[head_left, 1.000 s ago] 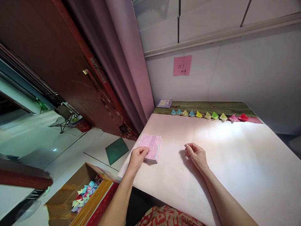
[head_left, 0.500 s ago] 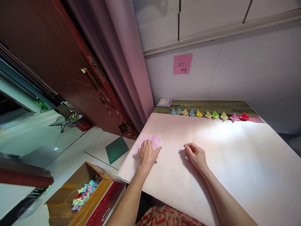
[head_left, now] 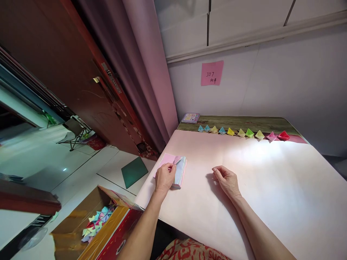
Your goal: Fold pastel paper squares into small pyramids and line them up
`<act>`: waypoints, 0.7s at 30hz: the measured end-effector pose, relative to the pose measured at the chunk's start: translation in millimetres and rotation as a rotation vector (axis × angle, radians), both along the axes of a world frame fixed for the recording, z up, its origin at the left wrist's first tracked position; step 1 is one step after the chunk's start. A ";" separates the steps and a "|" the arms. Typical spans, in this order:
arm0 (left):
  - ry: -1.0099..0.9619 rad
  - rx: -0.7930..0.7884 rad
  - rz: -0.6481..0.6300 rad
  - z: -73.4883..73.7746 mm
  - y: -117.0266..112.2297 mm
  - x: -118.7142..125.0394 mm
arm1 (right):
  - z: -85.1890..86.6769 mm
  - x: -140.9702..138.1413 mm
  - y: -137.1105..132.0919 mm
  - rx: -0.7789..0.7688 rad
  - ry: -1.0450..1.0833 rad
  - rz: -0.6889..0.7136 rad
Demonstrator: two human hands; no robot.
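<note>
On the left side of the table, my left hand (head_left: 164,178) pinches a pink sheet of paper (head_left: 168,158) and curls its right edge up. The sheet lies on top of a stack of square coloured paper (head_left: 181,180). A pale blue sheet shows under the raised edge. My right hand (head_left: 227,181) is over the middle of the table, thumb and fingers pressed together, with nothing visible in them. Folded paper boats (head_left: 249,133) in blue, yellow, green, pink and red stand in a row along the far edge, well beyond both hands.
The table (head_left: 200,209) has a pale cover. Small printed cards (head_left: 190,117) are stacked at its far left corner. A cardboard box (head_left: 73,225) with folded paper pieces (head_left: 99,223) stands on the floor at lower left. A pink note (head_left: 212,73) hangs on the wall.
My left hand has gone from lying spread on the stack to pinching the top pink sheet, whose right edge is now folded back leftward. My right hand has stayed put.
</note>
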State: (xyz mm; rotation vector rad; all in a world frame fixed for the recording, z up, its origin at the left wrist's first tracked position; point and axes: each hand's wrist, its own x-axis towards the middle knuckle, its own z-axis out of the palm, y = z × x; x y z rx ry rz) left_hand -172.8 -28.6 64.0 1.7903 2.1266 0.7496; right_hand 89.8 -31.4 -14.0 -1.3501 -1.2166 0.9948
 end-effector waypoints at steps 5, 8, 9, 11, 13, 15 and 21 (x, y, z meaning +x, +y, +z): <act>0.347 0.047 0.037 8.4 -0.9 8.6 | 0.3 -0.5 -0.3 -0.007 0.001 -0.004; 0.470 -0.002 0.024 11.1 -1.7 18.8 | 0.8 -1.1 -0.7 -0.019 0.010 0.003; 0.478 -0.017 0.029 11.6 -1.6 21.3 | 1.0 -1.2 -0.8 -0.024 0.015 0.004; 0.457 -0.021 0.046 12.7 -0.6 23.6 | 1.4 -1.2 -1.1 -0.031 0.021 0.004; 0.366 -0.014 0.040 14.2 1.2 21.7 | 1.8 -1.1 -1.3 -0.027 0.016 0.003; 0.203 -0.017 0.028 16.2 3.1 16.1 | 2.1 -0.9 -1.3 -0.017 0.010 0.001; -0.009 -0.016 -0.013 22.0 3.3 -8.2 | 1.8 -1.1 -0.9 -0.041 0.041 0.007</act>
